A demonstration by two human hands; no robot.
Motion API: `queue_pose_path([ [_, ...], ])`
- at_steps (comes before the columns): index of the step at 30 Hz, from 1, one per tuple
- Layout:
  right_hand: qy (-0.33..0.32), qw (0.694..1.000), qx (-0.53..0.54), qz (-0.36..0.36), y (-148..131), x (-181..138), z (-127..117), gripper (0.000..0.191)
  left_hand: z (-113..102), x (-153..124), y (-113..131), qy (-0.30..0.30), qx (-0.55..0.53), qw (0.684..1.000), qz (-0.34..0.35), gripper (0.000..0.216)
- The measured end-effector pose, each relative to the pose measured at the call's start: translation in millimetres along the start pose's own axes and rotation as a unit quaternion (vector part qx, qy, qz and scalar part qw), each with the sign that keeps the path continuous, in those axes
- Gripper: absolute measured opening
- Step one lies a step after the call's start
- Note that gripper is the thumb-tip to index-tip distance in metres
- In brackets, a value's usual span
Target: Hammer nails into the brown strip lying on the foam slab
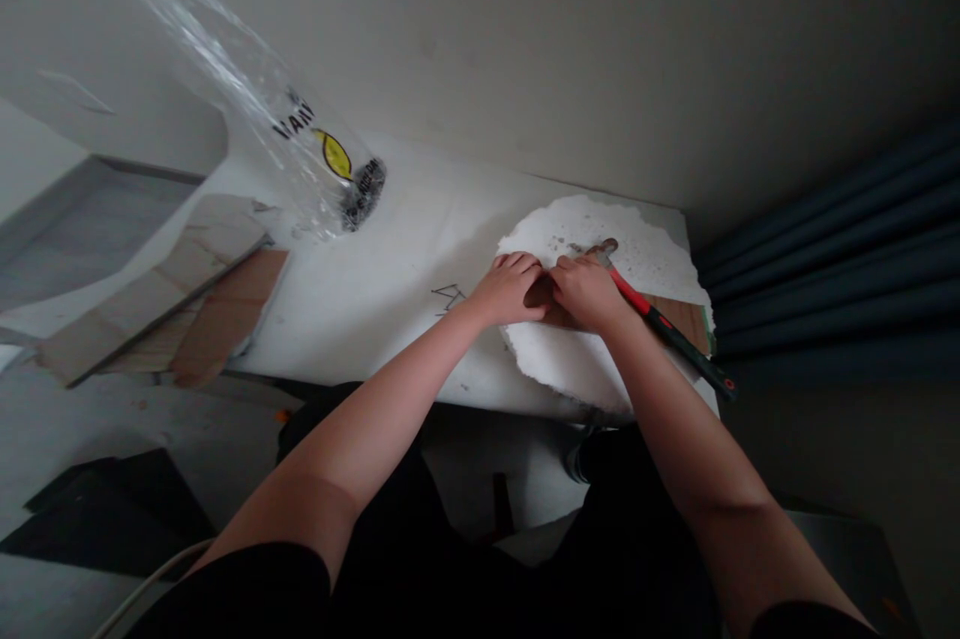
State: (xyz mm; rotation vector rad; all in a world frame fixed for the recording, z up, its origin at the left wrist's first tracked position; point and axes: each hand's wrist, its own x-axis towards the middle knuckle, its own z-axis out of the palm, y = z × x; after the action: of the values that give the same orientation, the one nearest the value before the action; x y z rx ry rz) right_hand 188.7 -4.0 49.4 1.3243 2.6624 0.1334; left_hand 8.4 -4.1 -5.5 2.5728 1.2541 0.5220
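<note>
My left hand (508, 287) and my right hand (587, 290) lie side by side, fingers curled down, on a ragged white sheet of rough material (637, 249) that covers a brown board (686, 317) on the white table (375, 289). Between the hands a brown patch shows where the white layer is gone. A tool with a red and black handle (667, 327) and a metal head (604, 249) runs from under my right hand toward the table's right edge. Whether my right hand grips it is unclear. What the left fingers press on is hidden.
A clear plastic bag (300, 144) with black lettering and a yellow mark hangs over the table's left part. Wood-look planks (187, 304) lie at the left edge. Dark blue curtains (840, 249) hang at right. Black sheets (112, 519) lie on the floor.
</note>
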Motion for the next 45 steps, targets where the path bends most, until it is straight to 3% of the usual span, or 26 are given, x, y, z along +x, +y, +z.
queue_pose_path([
  [33,0.001,0.999,-0.002,0.042,-6.3,1.3,1.4,0.028,1.6,0.5,1.3,0.006,0.005,1.0,0.008,0.051],
  [45,-0.014,1.0,0.003,0.025,-7.7,-0.2,-1.5,0.031,1.5,0.8,1.6,0.001,0.0,1.0,0.0,0.047],
])
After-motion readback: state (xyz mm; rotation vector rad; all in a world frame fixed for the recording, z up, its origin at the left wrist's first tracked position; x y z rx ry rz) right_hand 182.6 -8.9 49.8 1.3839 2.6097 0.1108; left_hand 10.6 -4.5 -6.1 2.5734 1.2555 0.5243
